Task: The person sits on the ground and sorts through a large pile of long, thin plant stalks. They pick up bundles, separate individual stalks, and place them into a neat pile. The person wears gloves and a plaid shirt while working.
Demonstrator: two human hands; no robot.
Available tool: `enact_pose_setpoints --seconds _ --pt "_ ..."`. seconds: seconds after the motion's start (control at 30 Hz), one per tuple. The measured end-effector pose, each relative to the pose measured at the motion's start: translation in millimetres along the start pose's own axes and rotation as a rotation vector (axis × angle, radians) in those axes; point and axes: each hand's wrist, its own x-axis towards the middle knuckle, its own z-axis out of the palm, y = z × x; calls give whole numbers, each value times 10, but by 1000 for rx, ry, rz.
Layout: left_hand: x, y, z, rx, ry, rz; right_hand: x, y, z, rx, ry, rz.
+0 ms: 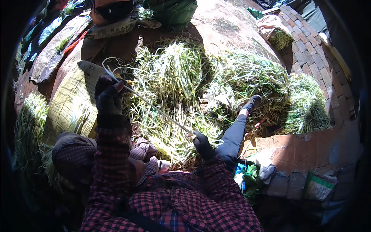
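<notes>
A long thin pale plant strand (158,109) is stretched slantwise between my two gloved hands. My left hand (109,91), raised at the left, grips its upper part, and a pale end loops above the fist. My right hand (202,145), lower and near my body, pinches the strand's other end between thumb and finger. Both gloves leave the fingertips bare. Under the strand lies a heap of pale green, grass-like plant stalks (176,69), with a second heap (249,69) to its right.
A yellow printed woven sack (68,101) lies at the left. Beside my left arm sits another person in a checked cap (74,150). My leg stretches out among the heaps. Another stalk pile (307,104) borders brick paving (307,49). Flattened cardboard (304,148) lies at the right.
</notes>
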Motion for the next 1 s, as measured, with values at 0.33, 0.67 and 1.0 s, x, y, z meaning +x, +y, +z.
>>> enact_pose_setpoints --seconds 0.33,0.67,1.0 --pt "-162 -544 125 36 -53 -203 394 -1206 -98 229 135 -280" --pt "-82 -722 -104 159 80 -225 465 -1105 354 903 -176 10" --pt "-84 -745 -13 213 12 -259 497 -1358 577 758 -326 -42"
